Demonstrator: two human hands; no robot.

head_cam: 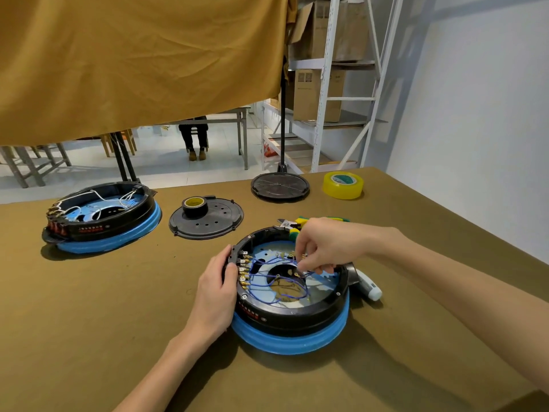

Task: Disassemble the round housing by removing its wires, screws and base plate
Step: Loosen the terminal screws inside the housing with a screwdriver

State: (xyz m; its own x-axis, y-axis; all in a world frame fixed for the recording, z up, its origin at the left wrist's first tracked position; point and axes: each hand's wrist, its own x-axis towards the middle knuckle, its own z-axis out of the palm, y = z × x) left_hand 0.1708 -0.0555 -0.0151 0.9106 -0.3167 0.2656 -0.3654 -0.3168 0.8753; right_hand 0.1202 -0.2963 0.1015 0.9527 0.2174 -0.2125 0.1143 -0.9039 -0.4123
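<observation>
Round housing (292, 304) sits near-centre on the tabletop (89, 322), open side up, so the wiring is reachable from above. Left hand (218, 288) grips the housing's left rim beside the terminal row, probably bracing it against the pull. Right hand (322, 248) reaches in from the far side, fingertips pinching a blue wire (279, 281) near the central opening; looks like the wire-removal step, with the screws on the rim still in.

Housing: black ring wall on a blue skirt, pale blue plate inside, brass terminals at left with blue leads looping across. Cutters (292, 226) and a white-handled driver (368, 288) lie just beside it, within reach for the next steps.
</observation>
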